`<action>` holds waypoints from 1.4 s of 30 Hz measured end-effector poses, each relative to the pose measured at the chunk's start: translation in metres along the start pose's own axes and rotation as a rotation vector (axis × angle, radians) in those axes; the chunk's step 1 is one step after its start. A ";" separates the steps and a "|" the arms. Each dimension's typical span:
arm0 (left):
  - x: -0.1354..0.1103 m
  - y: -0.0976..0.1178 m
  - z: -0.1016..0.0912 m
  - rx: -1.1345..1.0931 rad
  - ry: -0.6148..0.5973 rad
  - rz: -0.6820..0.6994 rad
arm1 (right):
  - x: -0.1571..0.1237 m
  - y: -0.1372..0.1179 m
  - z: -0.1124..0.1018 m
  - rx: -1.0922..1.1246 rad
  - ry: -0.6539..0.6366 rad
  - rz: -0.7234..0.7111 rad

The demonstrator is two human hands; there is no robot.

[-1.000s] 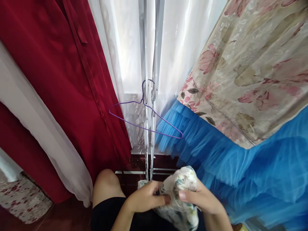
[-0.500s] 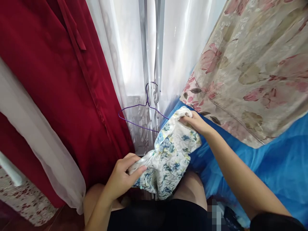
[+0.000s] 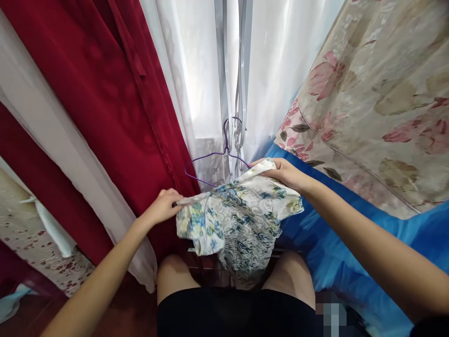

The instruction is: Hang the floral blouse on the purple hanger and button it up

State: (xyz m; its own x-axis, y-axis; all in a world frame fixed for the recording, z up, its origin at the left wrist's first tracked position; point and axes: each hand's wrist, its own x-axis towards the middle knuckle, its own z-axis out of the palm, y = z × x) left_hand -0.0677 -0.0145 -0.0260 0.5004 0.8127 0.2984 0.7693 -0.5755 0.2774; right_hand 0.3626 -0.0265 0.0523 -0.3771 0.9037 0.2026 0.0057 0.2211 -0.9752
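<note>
Single head-worn view, forward and down over the lap (image 3: 235,311), hands (image 3: 163,206) near

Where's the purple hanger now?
The purple hanger is near the head view's centre, in front of white fabric, partly hidden by the held floral garment.

Bright white curtain (image 3: 280,56) behind slim grey uprights (image 3: 220,37), with dark reddish-brown floor (image 3: 126,304) at lower left

The purple hanger (image 3: 227,150) is hidden at its four-o'clock end by the floral top (image 3: 245,215); the rose-printed cloth (image 3: 372,103) at two o'clock is cut off; near five, detail is lost in a pixelated patch (image 3: 333,316).
</note>
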 end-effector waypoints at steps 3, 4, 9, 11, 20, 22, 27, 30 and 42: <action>0.038 -0.017 -0.035 0.262 0.121 -0.042 | -0.002 -0.005 0.000 -0.044 0.010 -0.013; 0.052 -0.016 -0.046 0.298 0.139 -0.075 | -0.002 -0.006 0.000 -0.060 0.015 -0.012; 0.110 -0.003 -0.057 0.236 -0.119 -0.283 | -0.008 -0.012 0.004 -0.061 0.008 0.004; 0.119 -0.002 -0.048 0.187 -0.191 -0.302 | -0.009 -0.012 0.005 -0.058 0.008 0.000; 0.102 0.022 -0.044 -0.018 0.338 -0.113 | -0.008 -0.012 -0.002 -0.016 0.011 0.099; 0.107 0.034 -0.045 -0.350 0.278 -0.007 | -0.007 -0.010 -0.001 0.077 0.021 0.221; 0.117 0.046 -0.041 -0.722 0.195 -0.102 | -0.005 0.004 -0.001 0.322 0.035 0.468; 0.102 0.045 -0.036 -0.648 0.315 -0.092 | -0.026 0.023 -0.001 0.322 0.149 0.294; 0.067 0.105 -0.054 -0.379 0.596 -0.012 | -0.076 0.038 0.025 -0.005 0.916 -0.454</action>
State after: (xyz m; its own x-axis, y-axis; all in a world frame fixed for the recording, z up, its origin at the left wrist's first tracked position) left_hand 0.0248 -0.0254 0.0725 0.1067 0.6933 0.7127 0.5279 -0.6469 0.5502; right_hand 0.3682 -0.0958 -0.0019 0.5079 0.6673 0.5448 0.0435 0.6118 -0.7898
